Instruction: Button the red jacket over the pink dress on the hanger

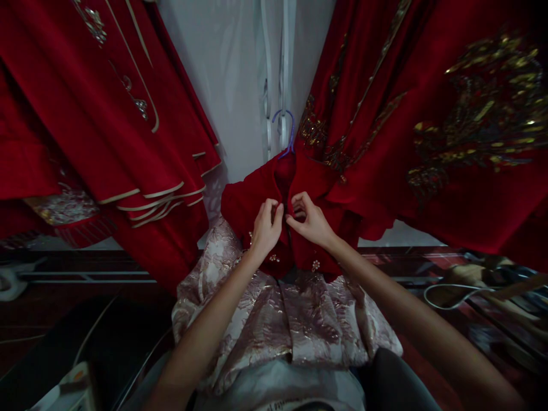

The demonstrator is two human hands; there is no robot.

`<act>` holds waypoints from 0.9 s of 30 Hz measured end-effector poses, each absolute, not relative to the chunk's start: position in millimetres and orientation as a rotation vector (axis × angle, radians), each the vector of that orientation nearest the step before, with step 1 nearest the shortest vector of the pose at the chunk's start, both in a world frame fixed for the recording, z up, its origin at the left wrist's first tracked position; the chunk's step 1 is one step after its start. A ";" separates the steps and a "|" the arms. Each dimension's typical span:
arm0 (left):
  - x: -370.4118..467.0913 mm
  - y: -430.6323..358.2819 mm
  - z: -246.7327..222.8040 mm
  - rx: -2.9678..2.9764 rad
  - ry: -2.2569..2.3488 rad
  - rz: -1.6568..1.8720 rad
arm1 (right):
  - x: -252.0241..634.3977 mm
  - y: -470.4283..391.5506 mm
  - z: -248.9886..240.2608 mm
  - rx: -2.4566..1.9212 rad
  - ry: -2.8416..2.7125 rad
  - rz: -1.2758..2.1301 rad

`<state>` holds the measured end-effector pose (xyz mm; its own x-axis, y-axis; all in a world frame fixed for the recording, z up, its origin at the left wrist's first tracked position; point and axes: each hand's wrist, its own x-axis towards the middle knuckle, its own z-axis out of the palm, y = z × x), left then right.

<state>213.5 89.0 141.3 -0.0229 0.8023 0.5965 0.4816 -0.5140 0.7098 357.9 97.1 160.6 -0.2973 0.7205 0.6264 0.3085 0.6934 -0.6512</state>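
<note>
We have 2 bare hands at work in the head view, both at the front opening of a red bodice (302,248) with beaded flowers, which hangs from a purple hanger (293,130) in front of the person. Our left hand (265,228) has its grip pinched on the left edge of the opening. Our right hand (315,222) has thumb and fingers curled at the other edge; we cannot tell whether that grip is closed on the cloth.

We judge the work on the opening to be partway: the 2 edges lie close below the hands, while the gap towards the neckline stands open and looks to be what is left. Any fastener is too dark for us to make out.

Below the bodice, a pale metallic brocade skirt (317,325) spreads towards the lap; whether it is joined on, we cannot tell. Red garments (141,148) hang on both sides.
</note>
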 end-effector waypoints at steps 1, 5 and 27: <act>213.1 90.4 139.4 1.844 1.249 1.549 | 357.2 96.7 158.0 -0.788 -1.878 0.528; 211.6 88.8 130.3 1.422 0.937 1.535 | 358.5 95.4 150.7 -0.752 -1.872 0.567; 214.6 81.2 129.3 1.541 0.936 1.729 | 362.8 92.2 151.9 -0.756 -1.674 0.679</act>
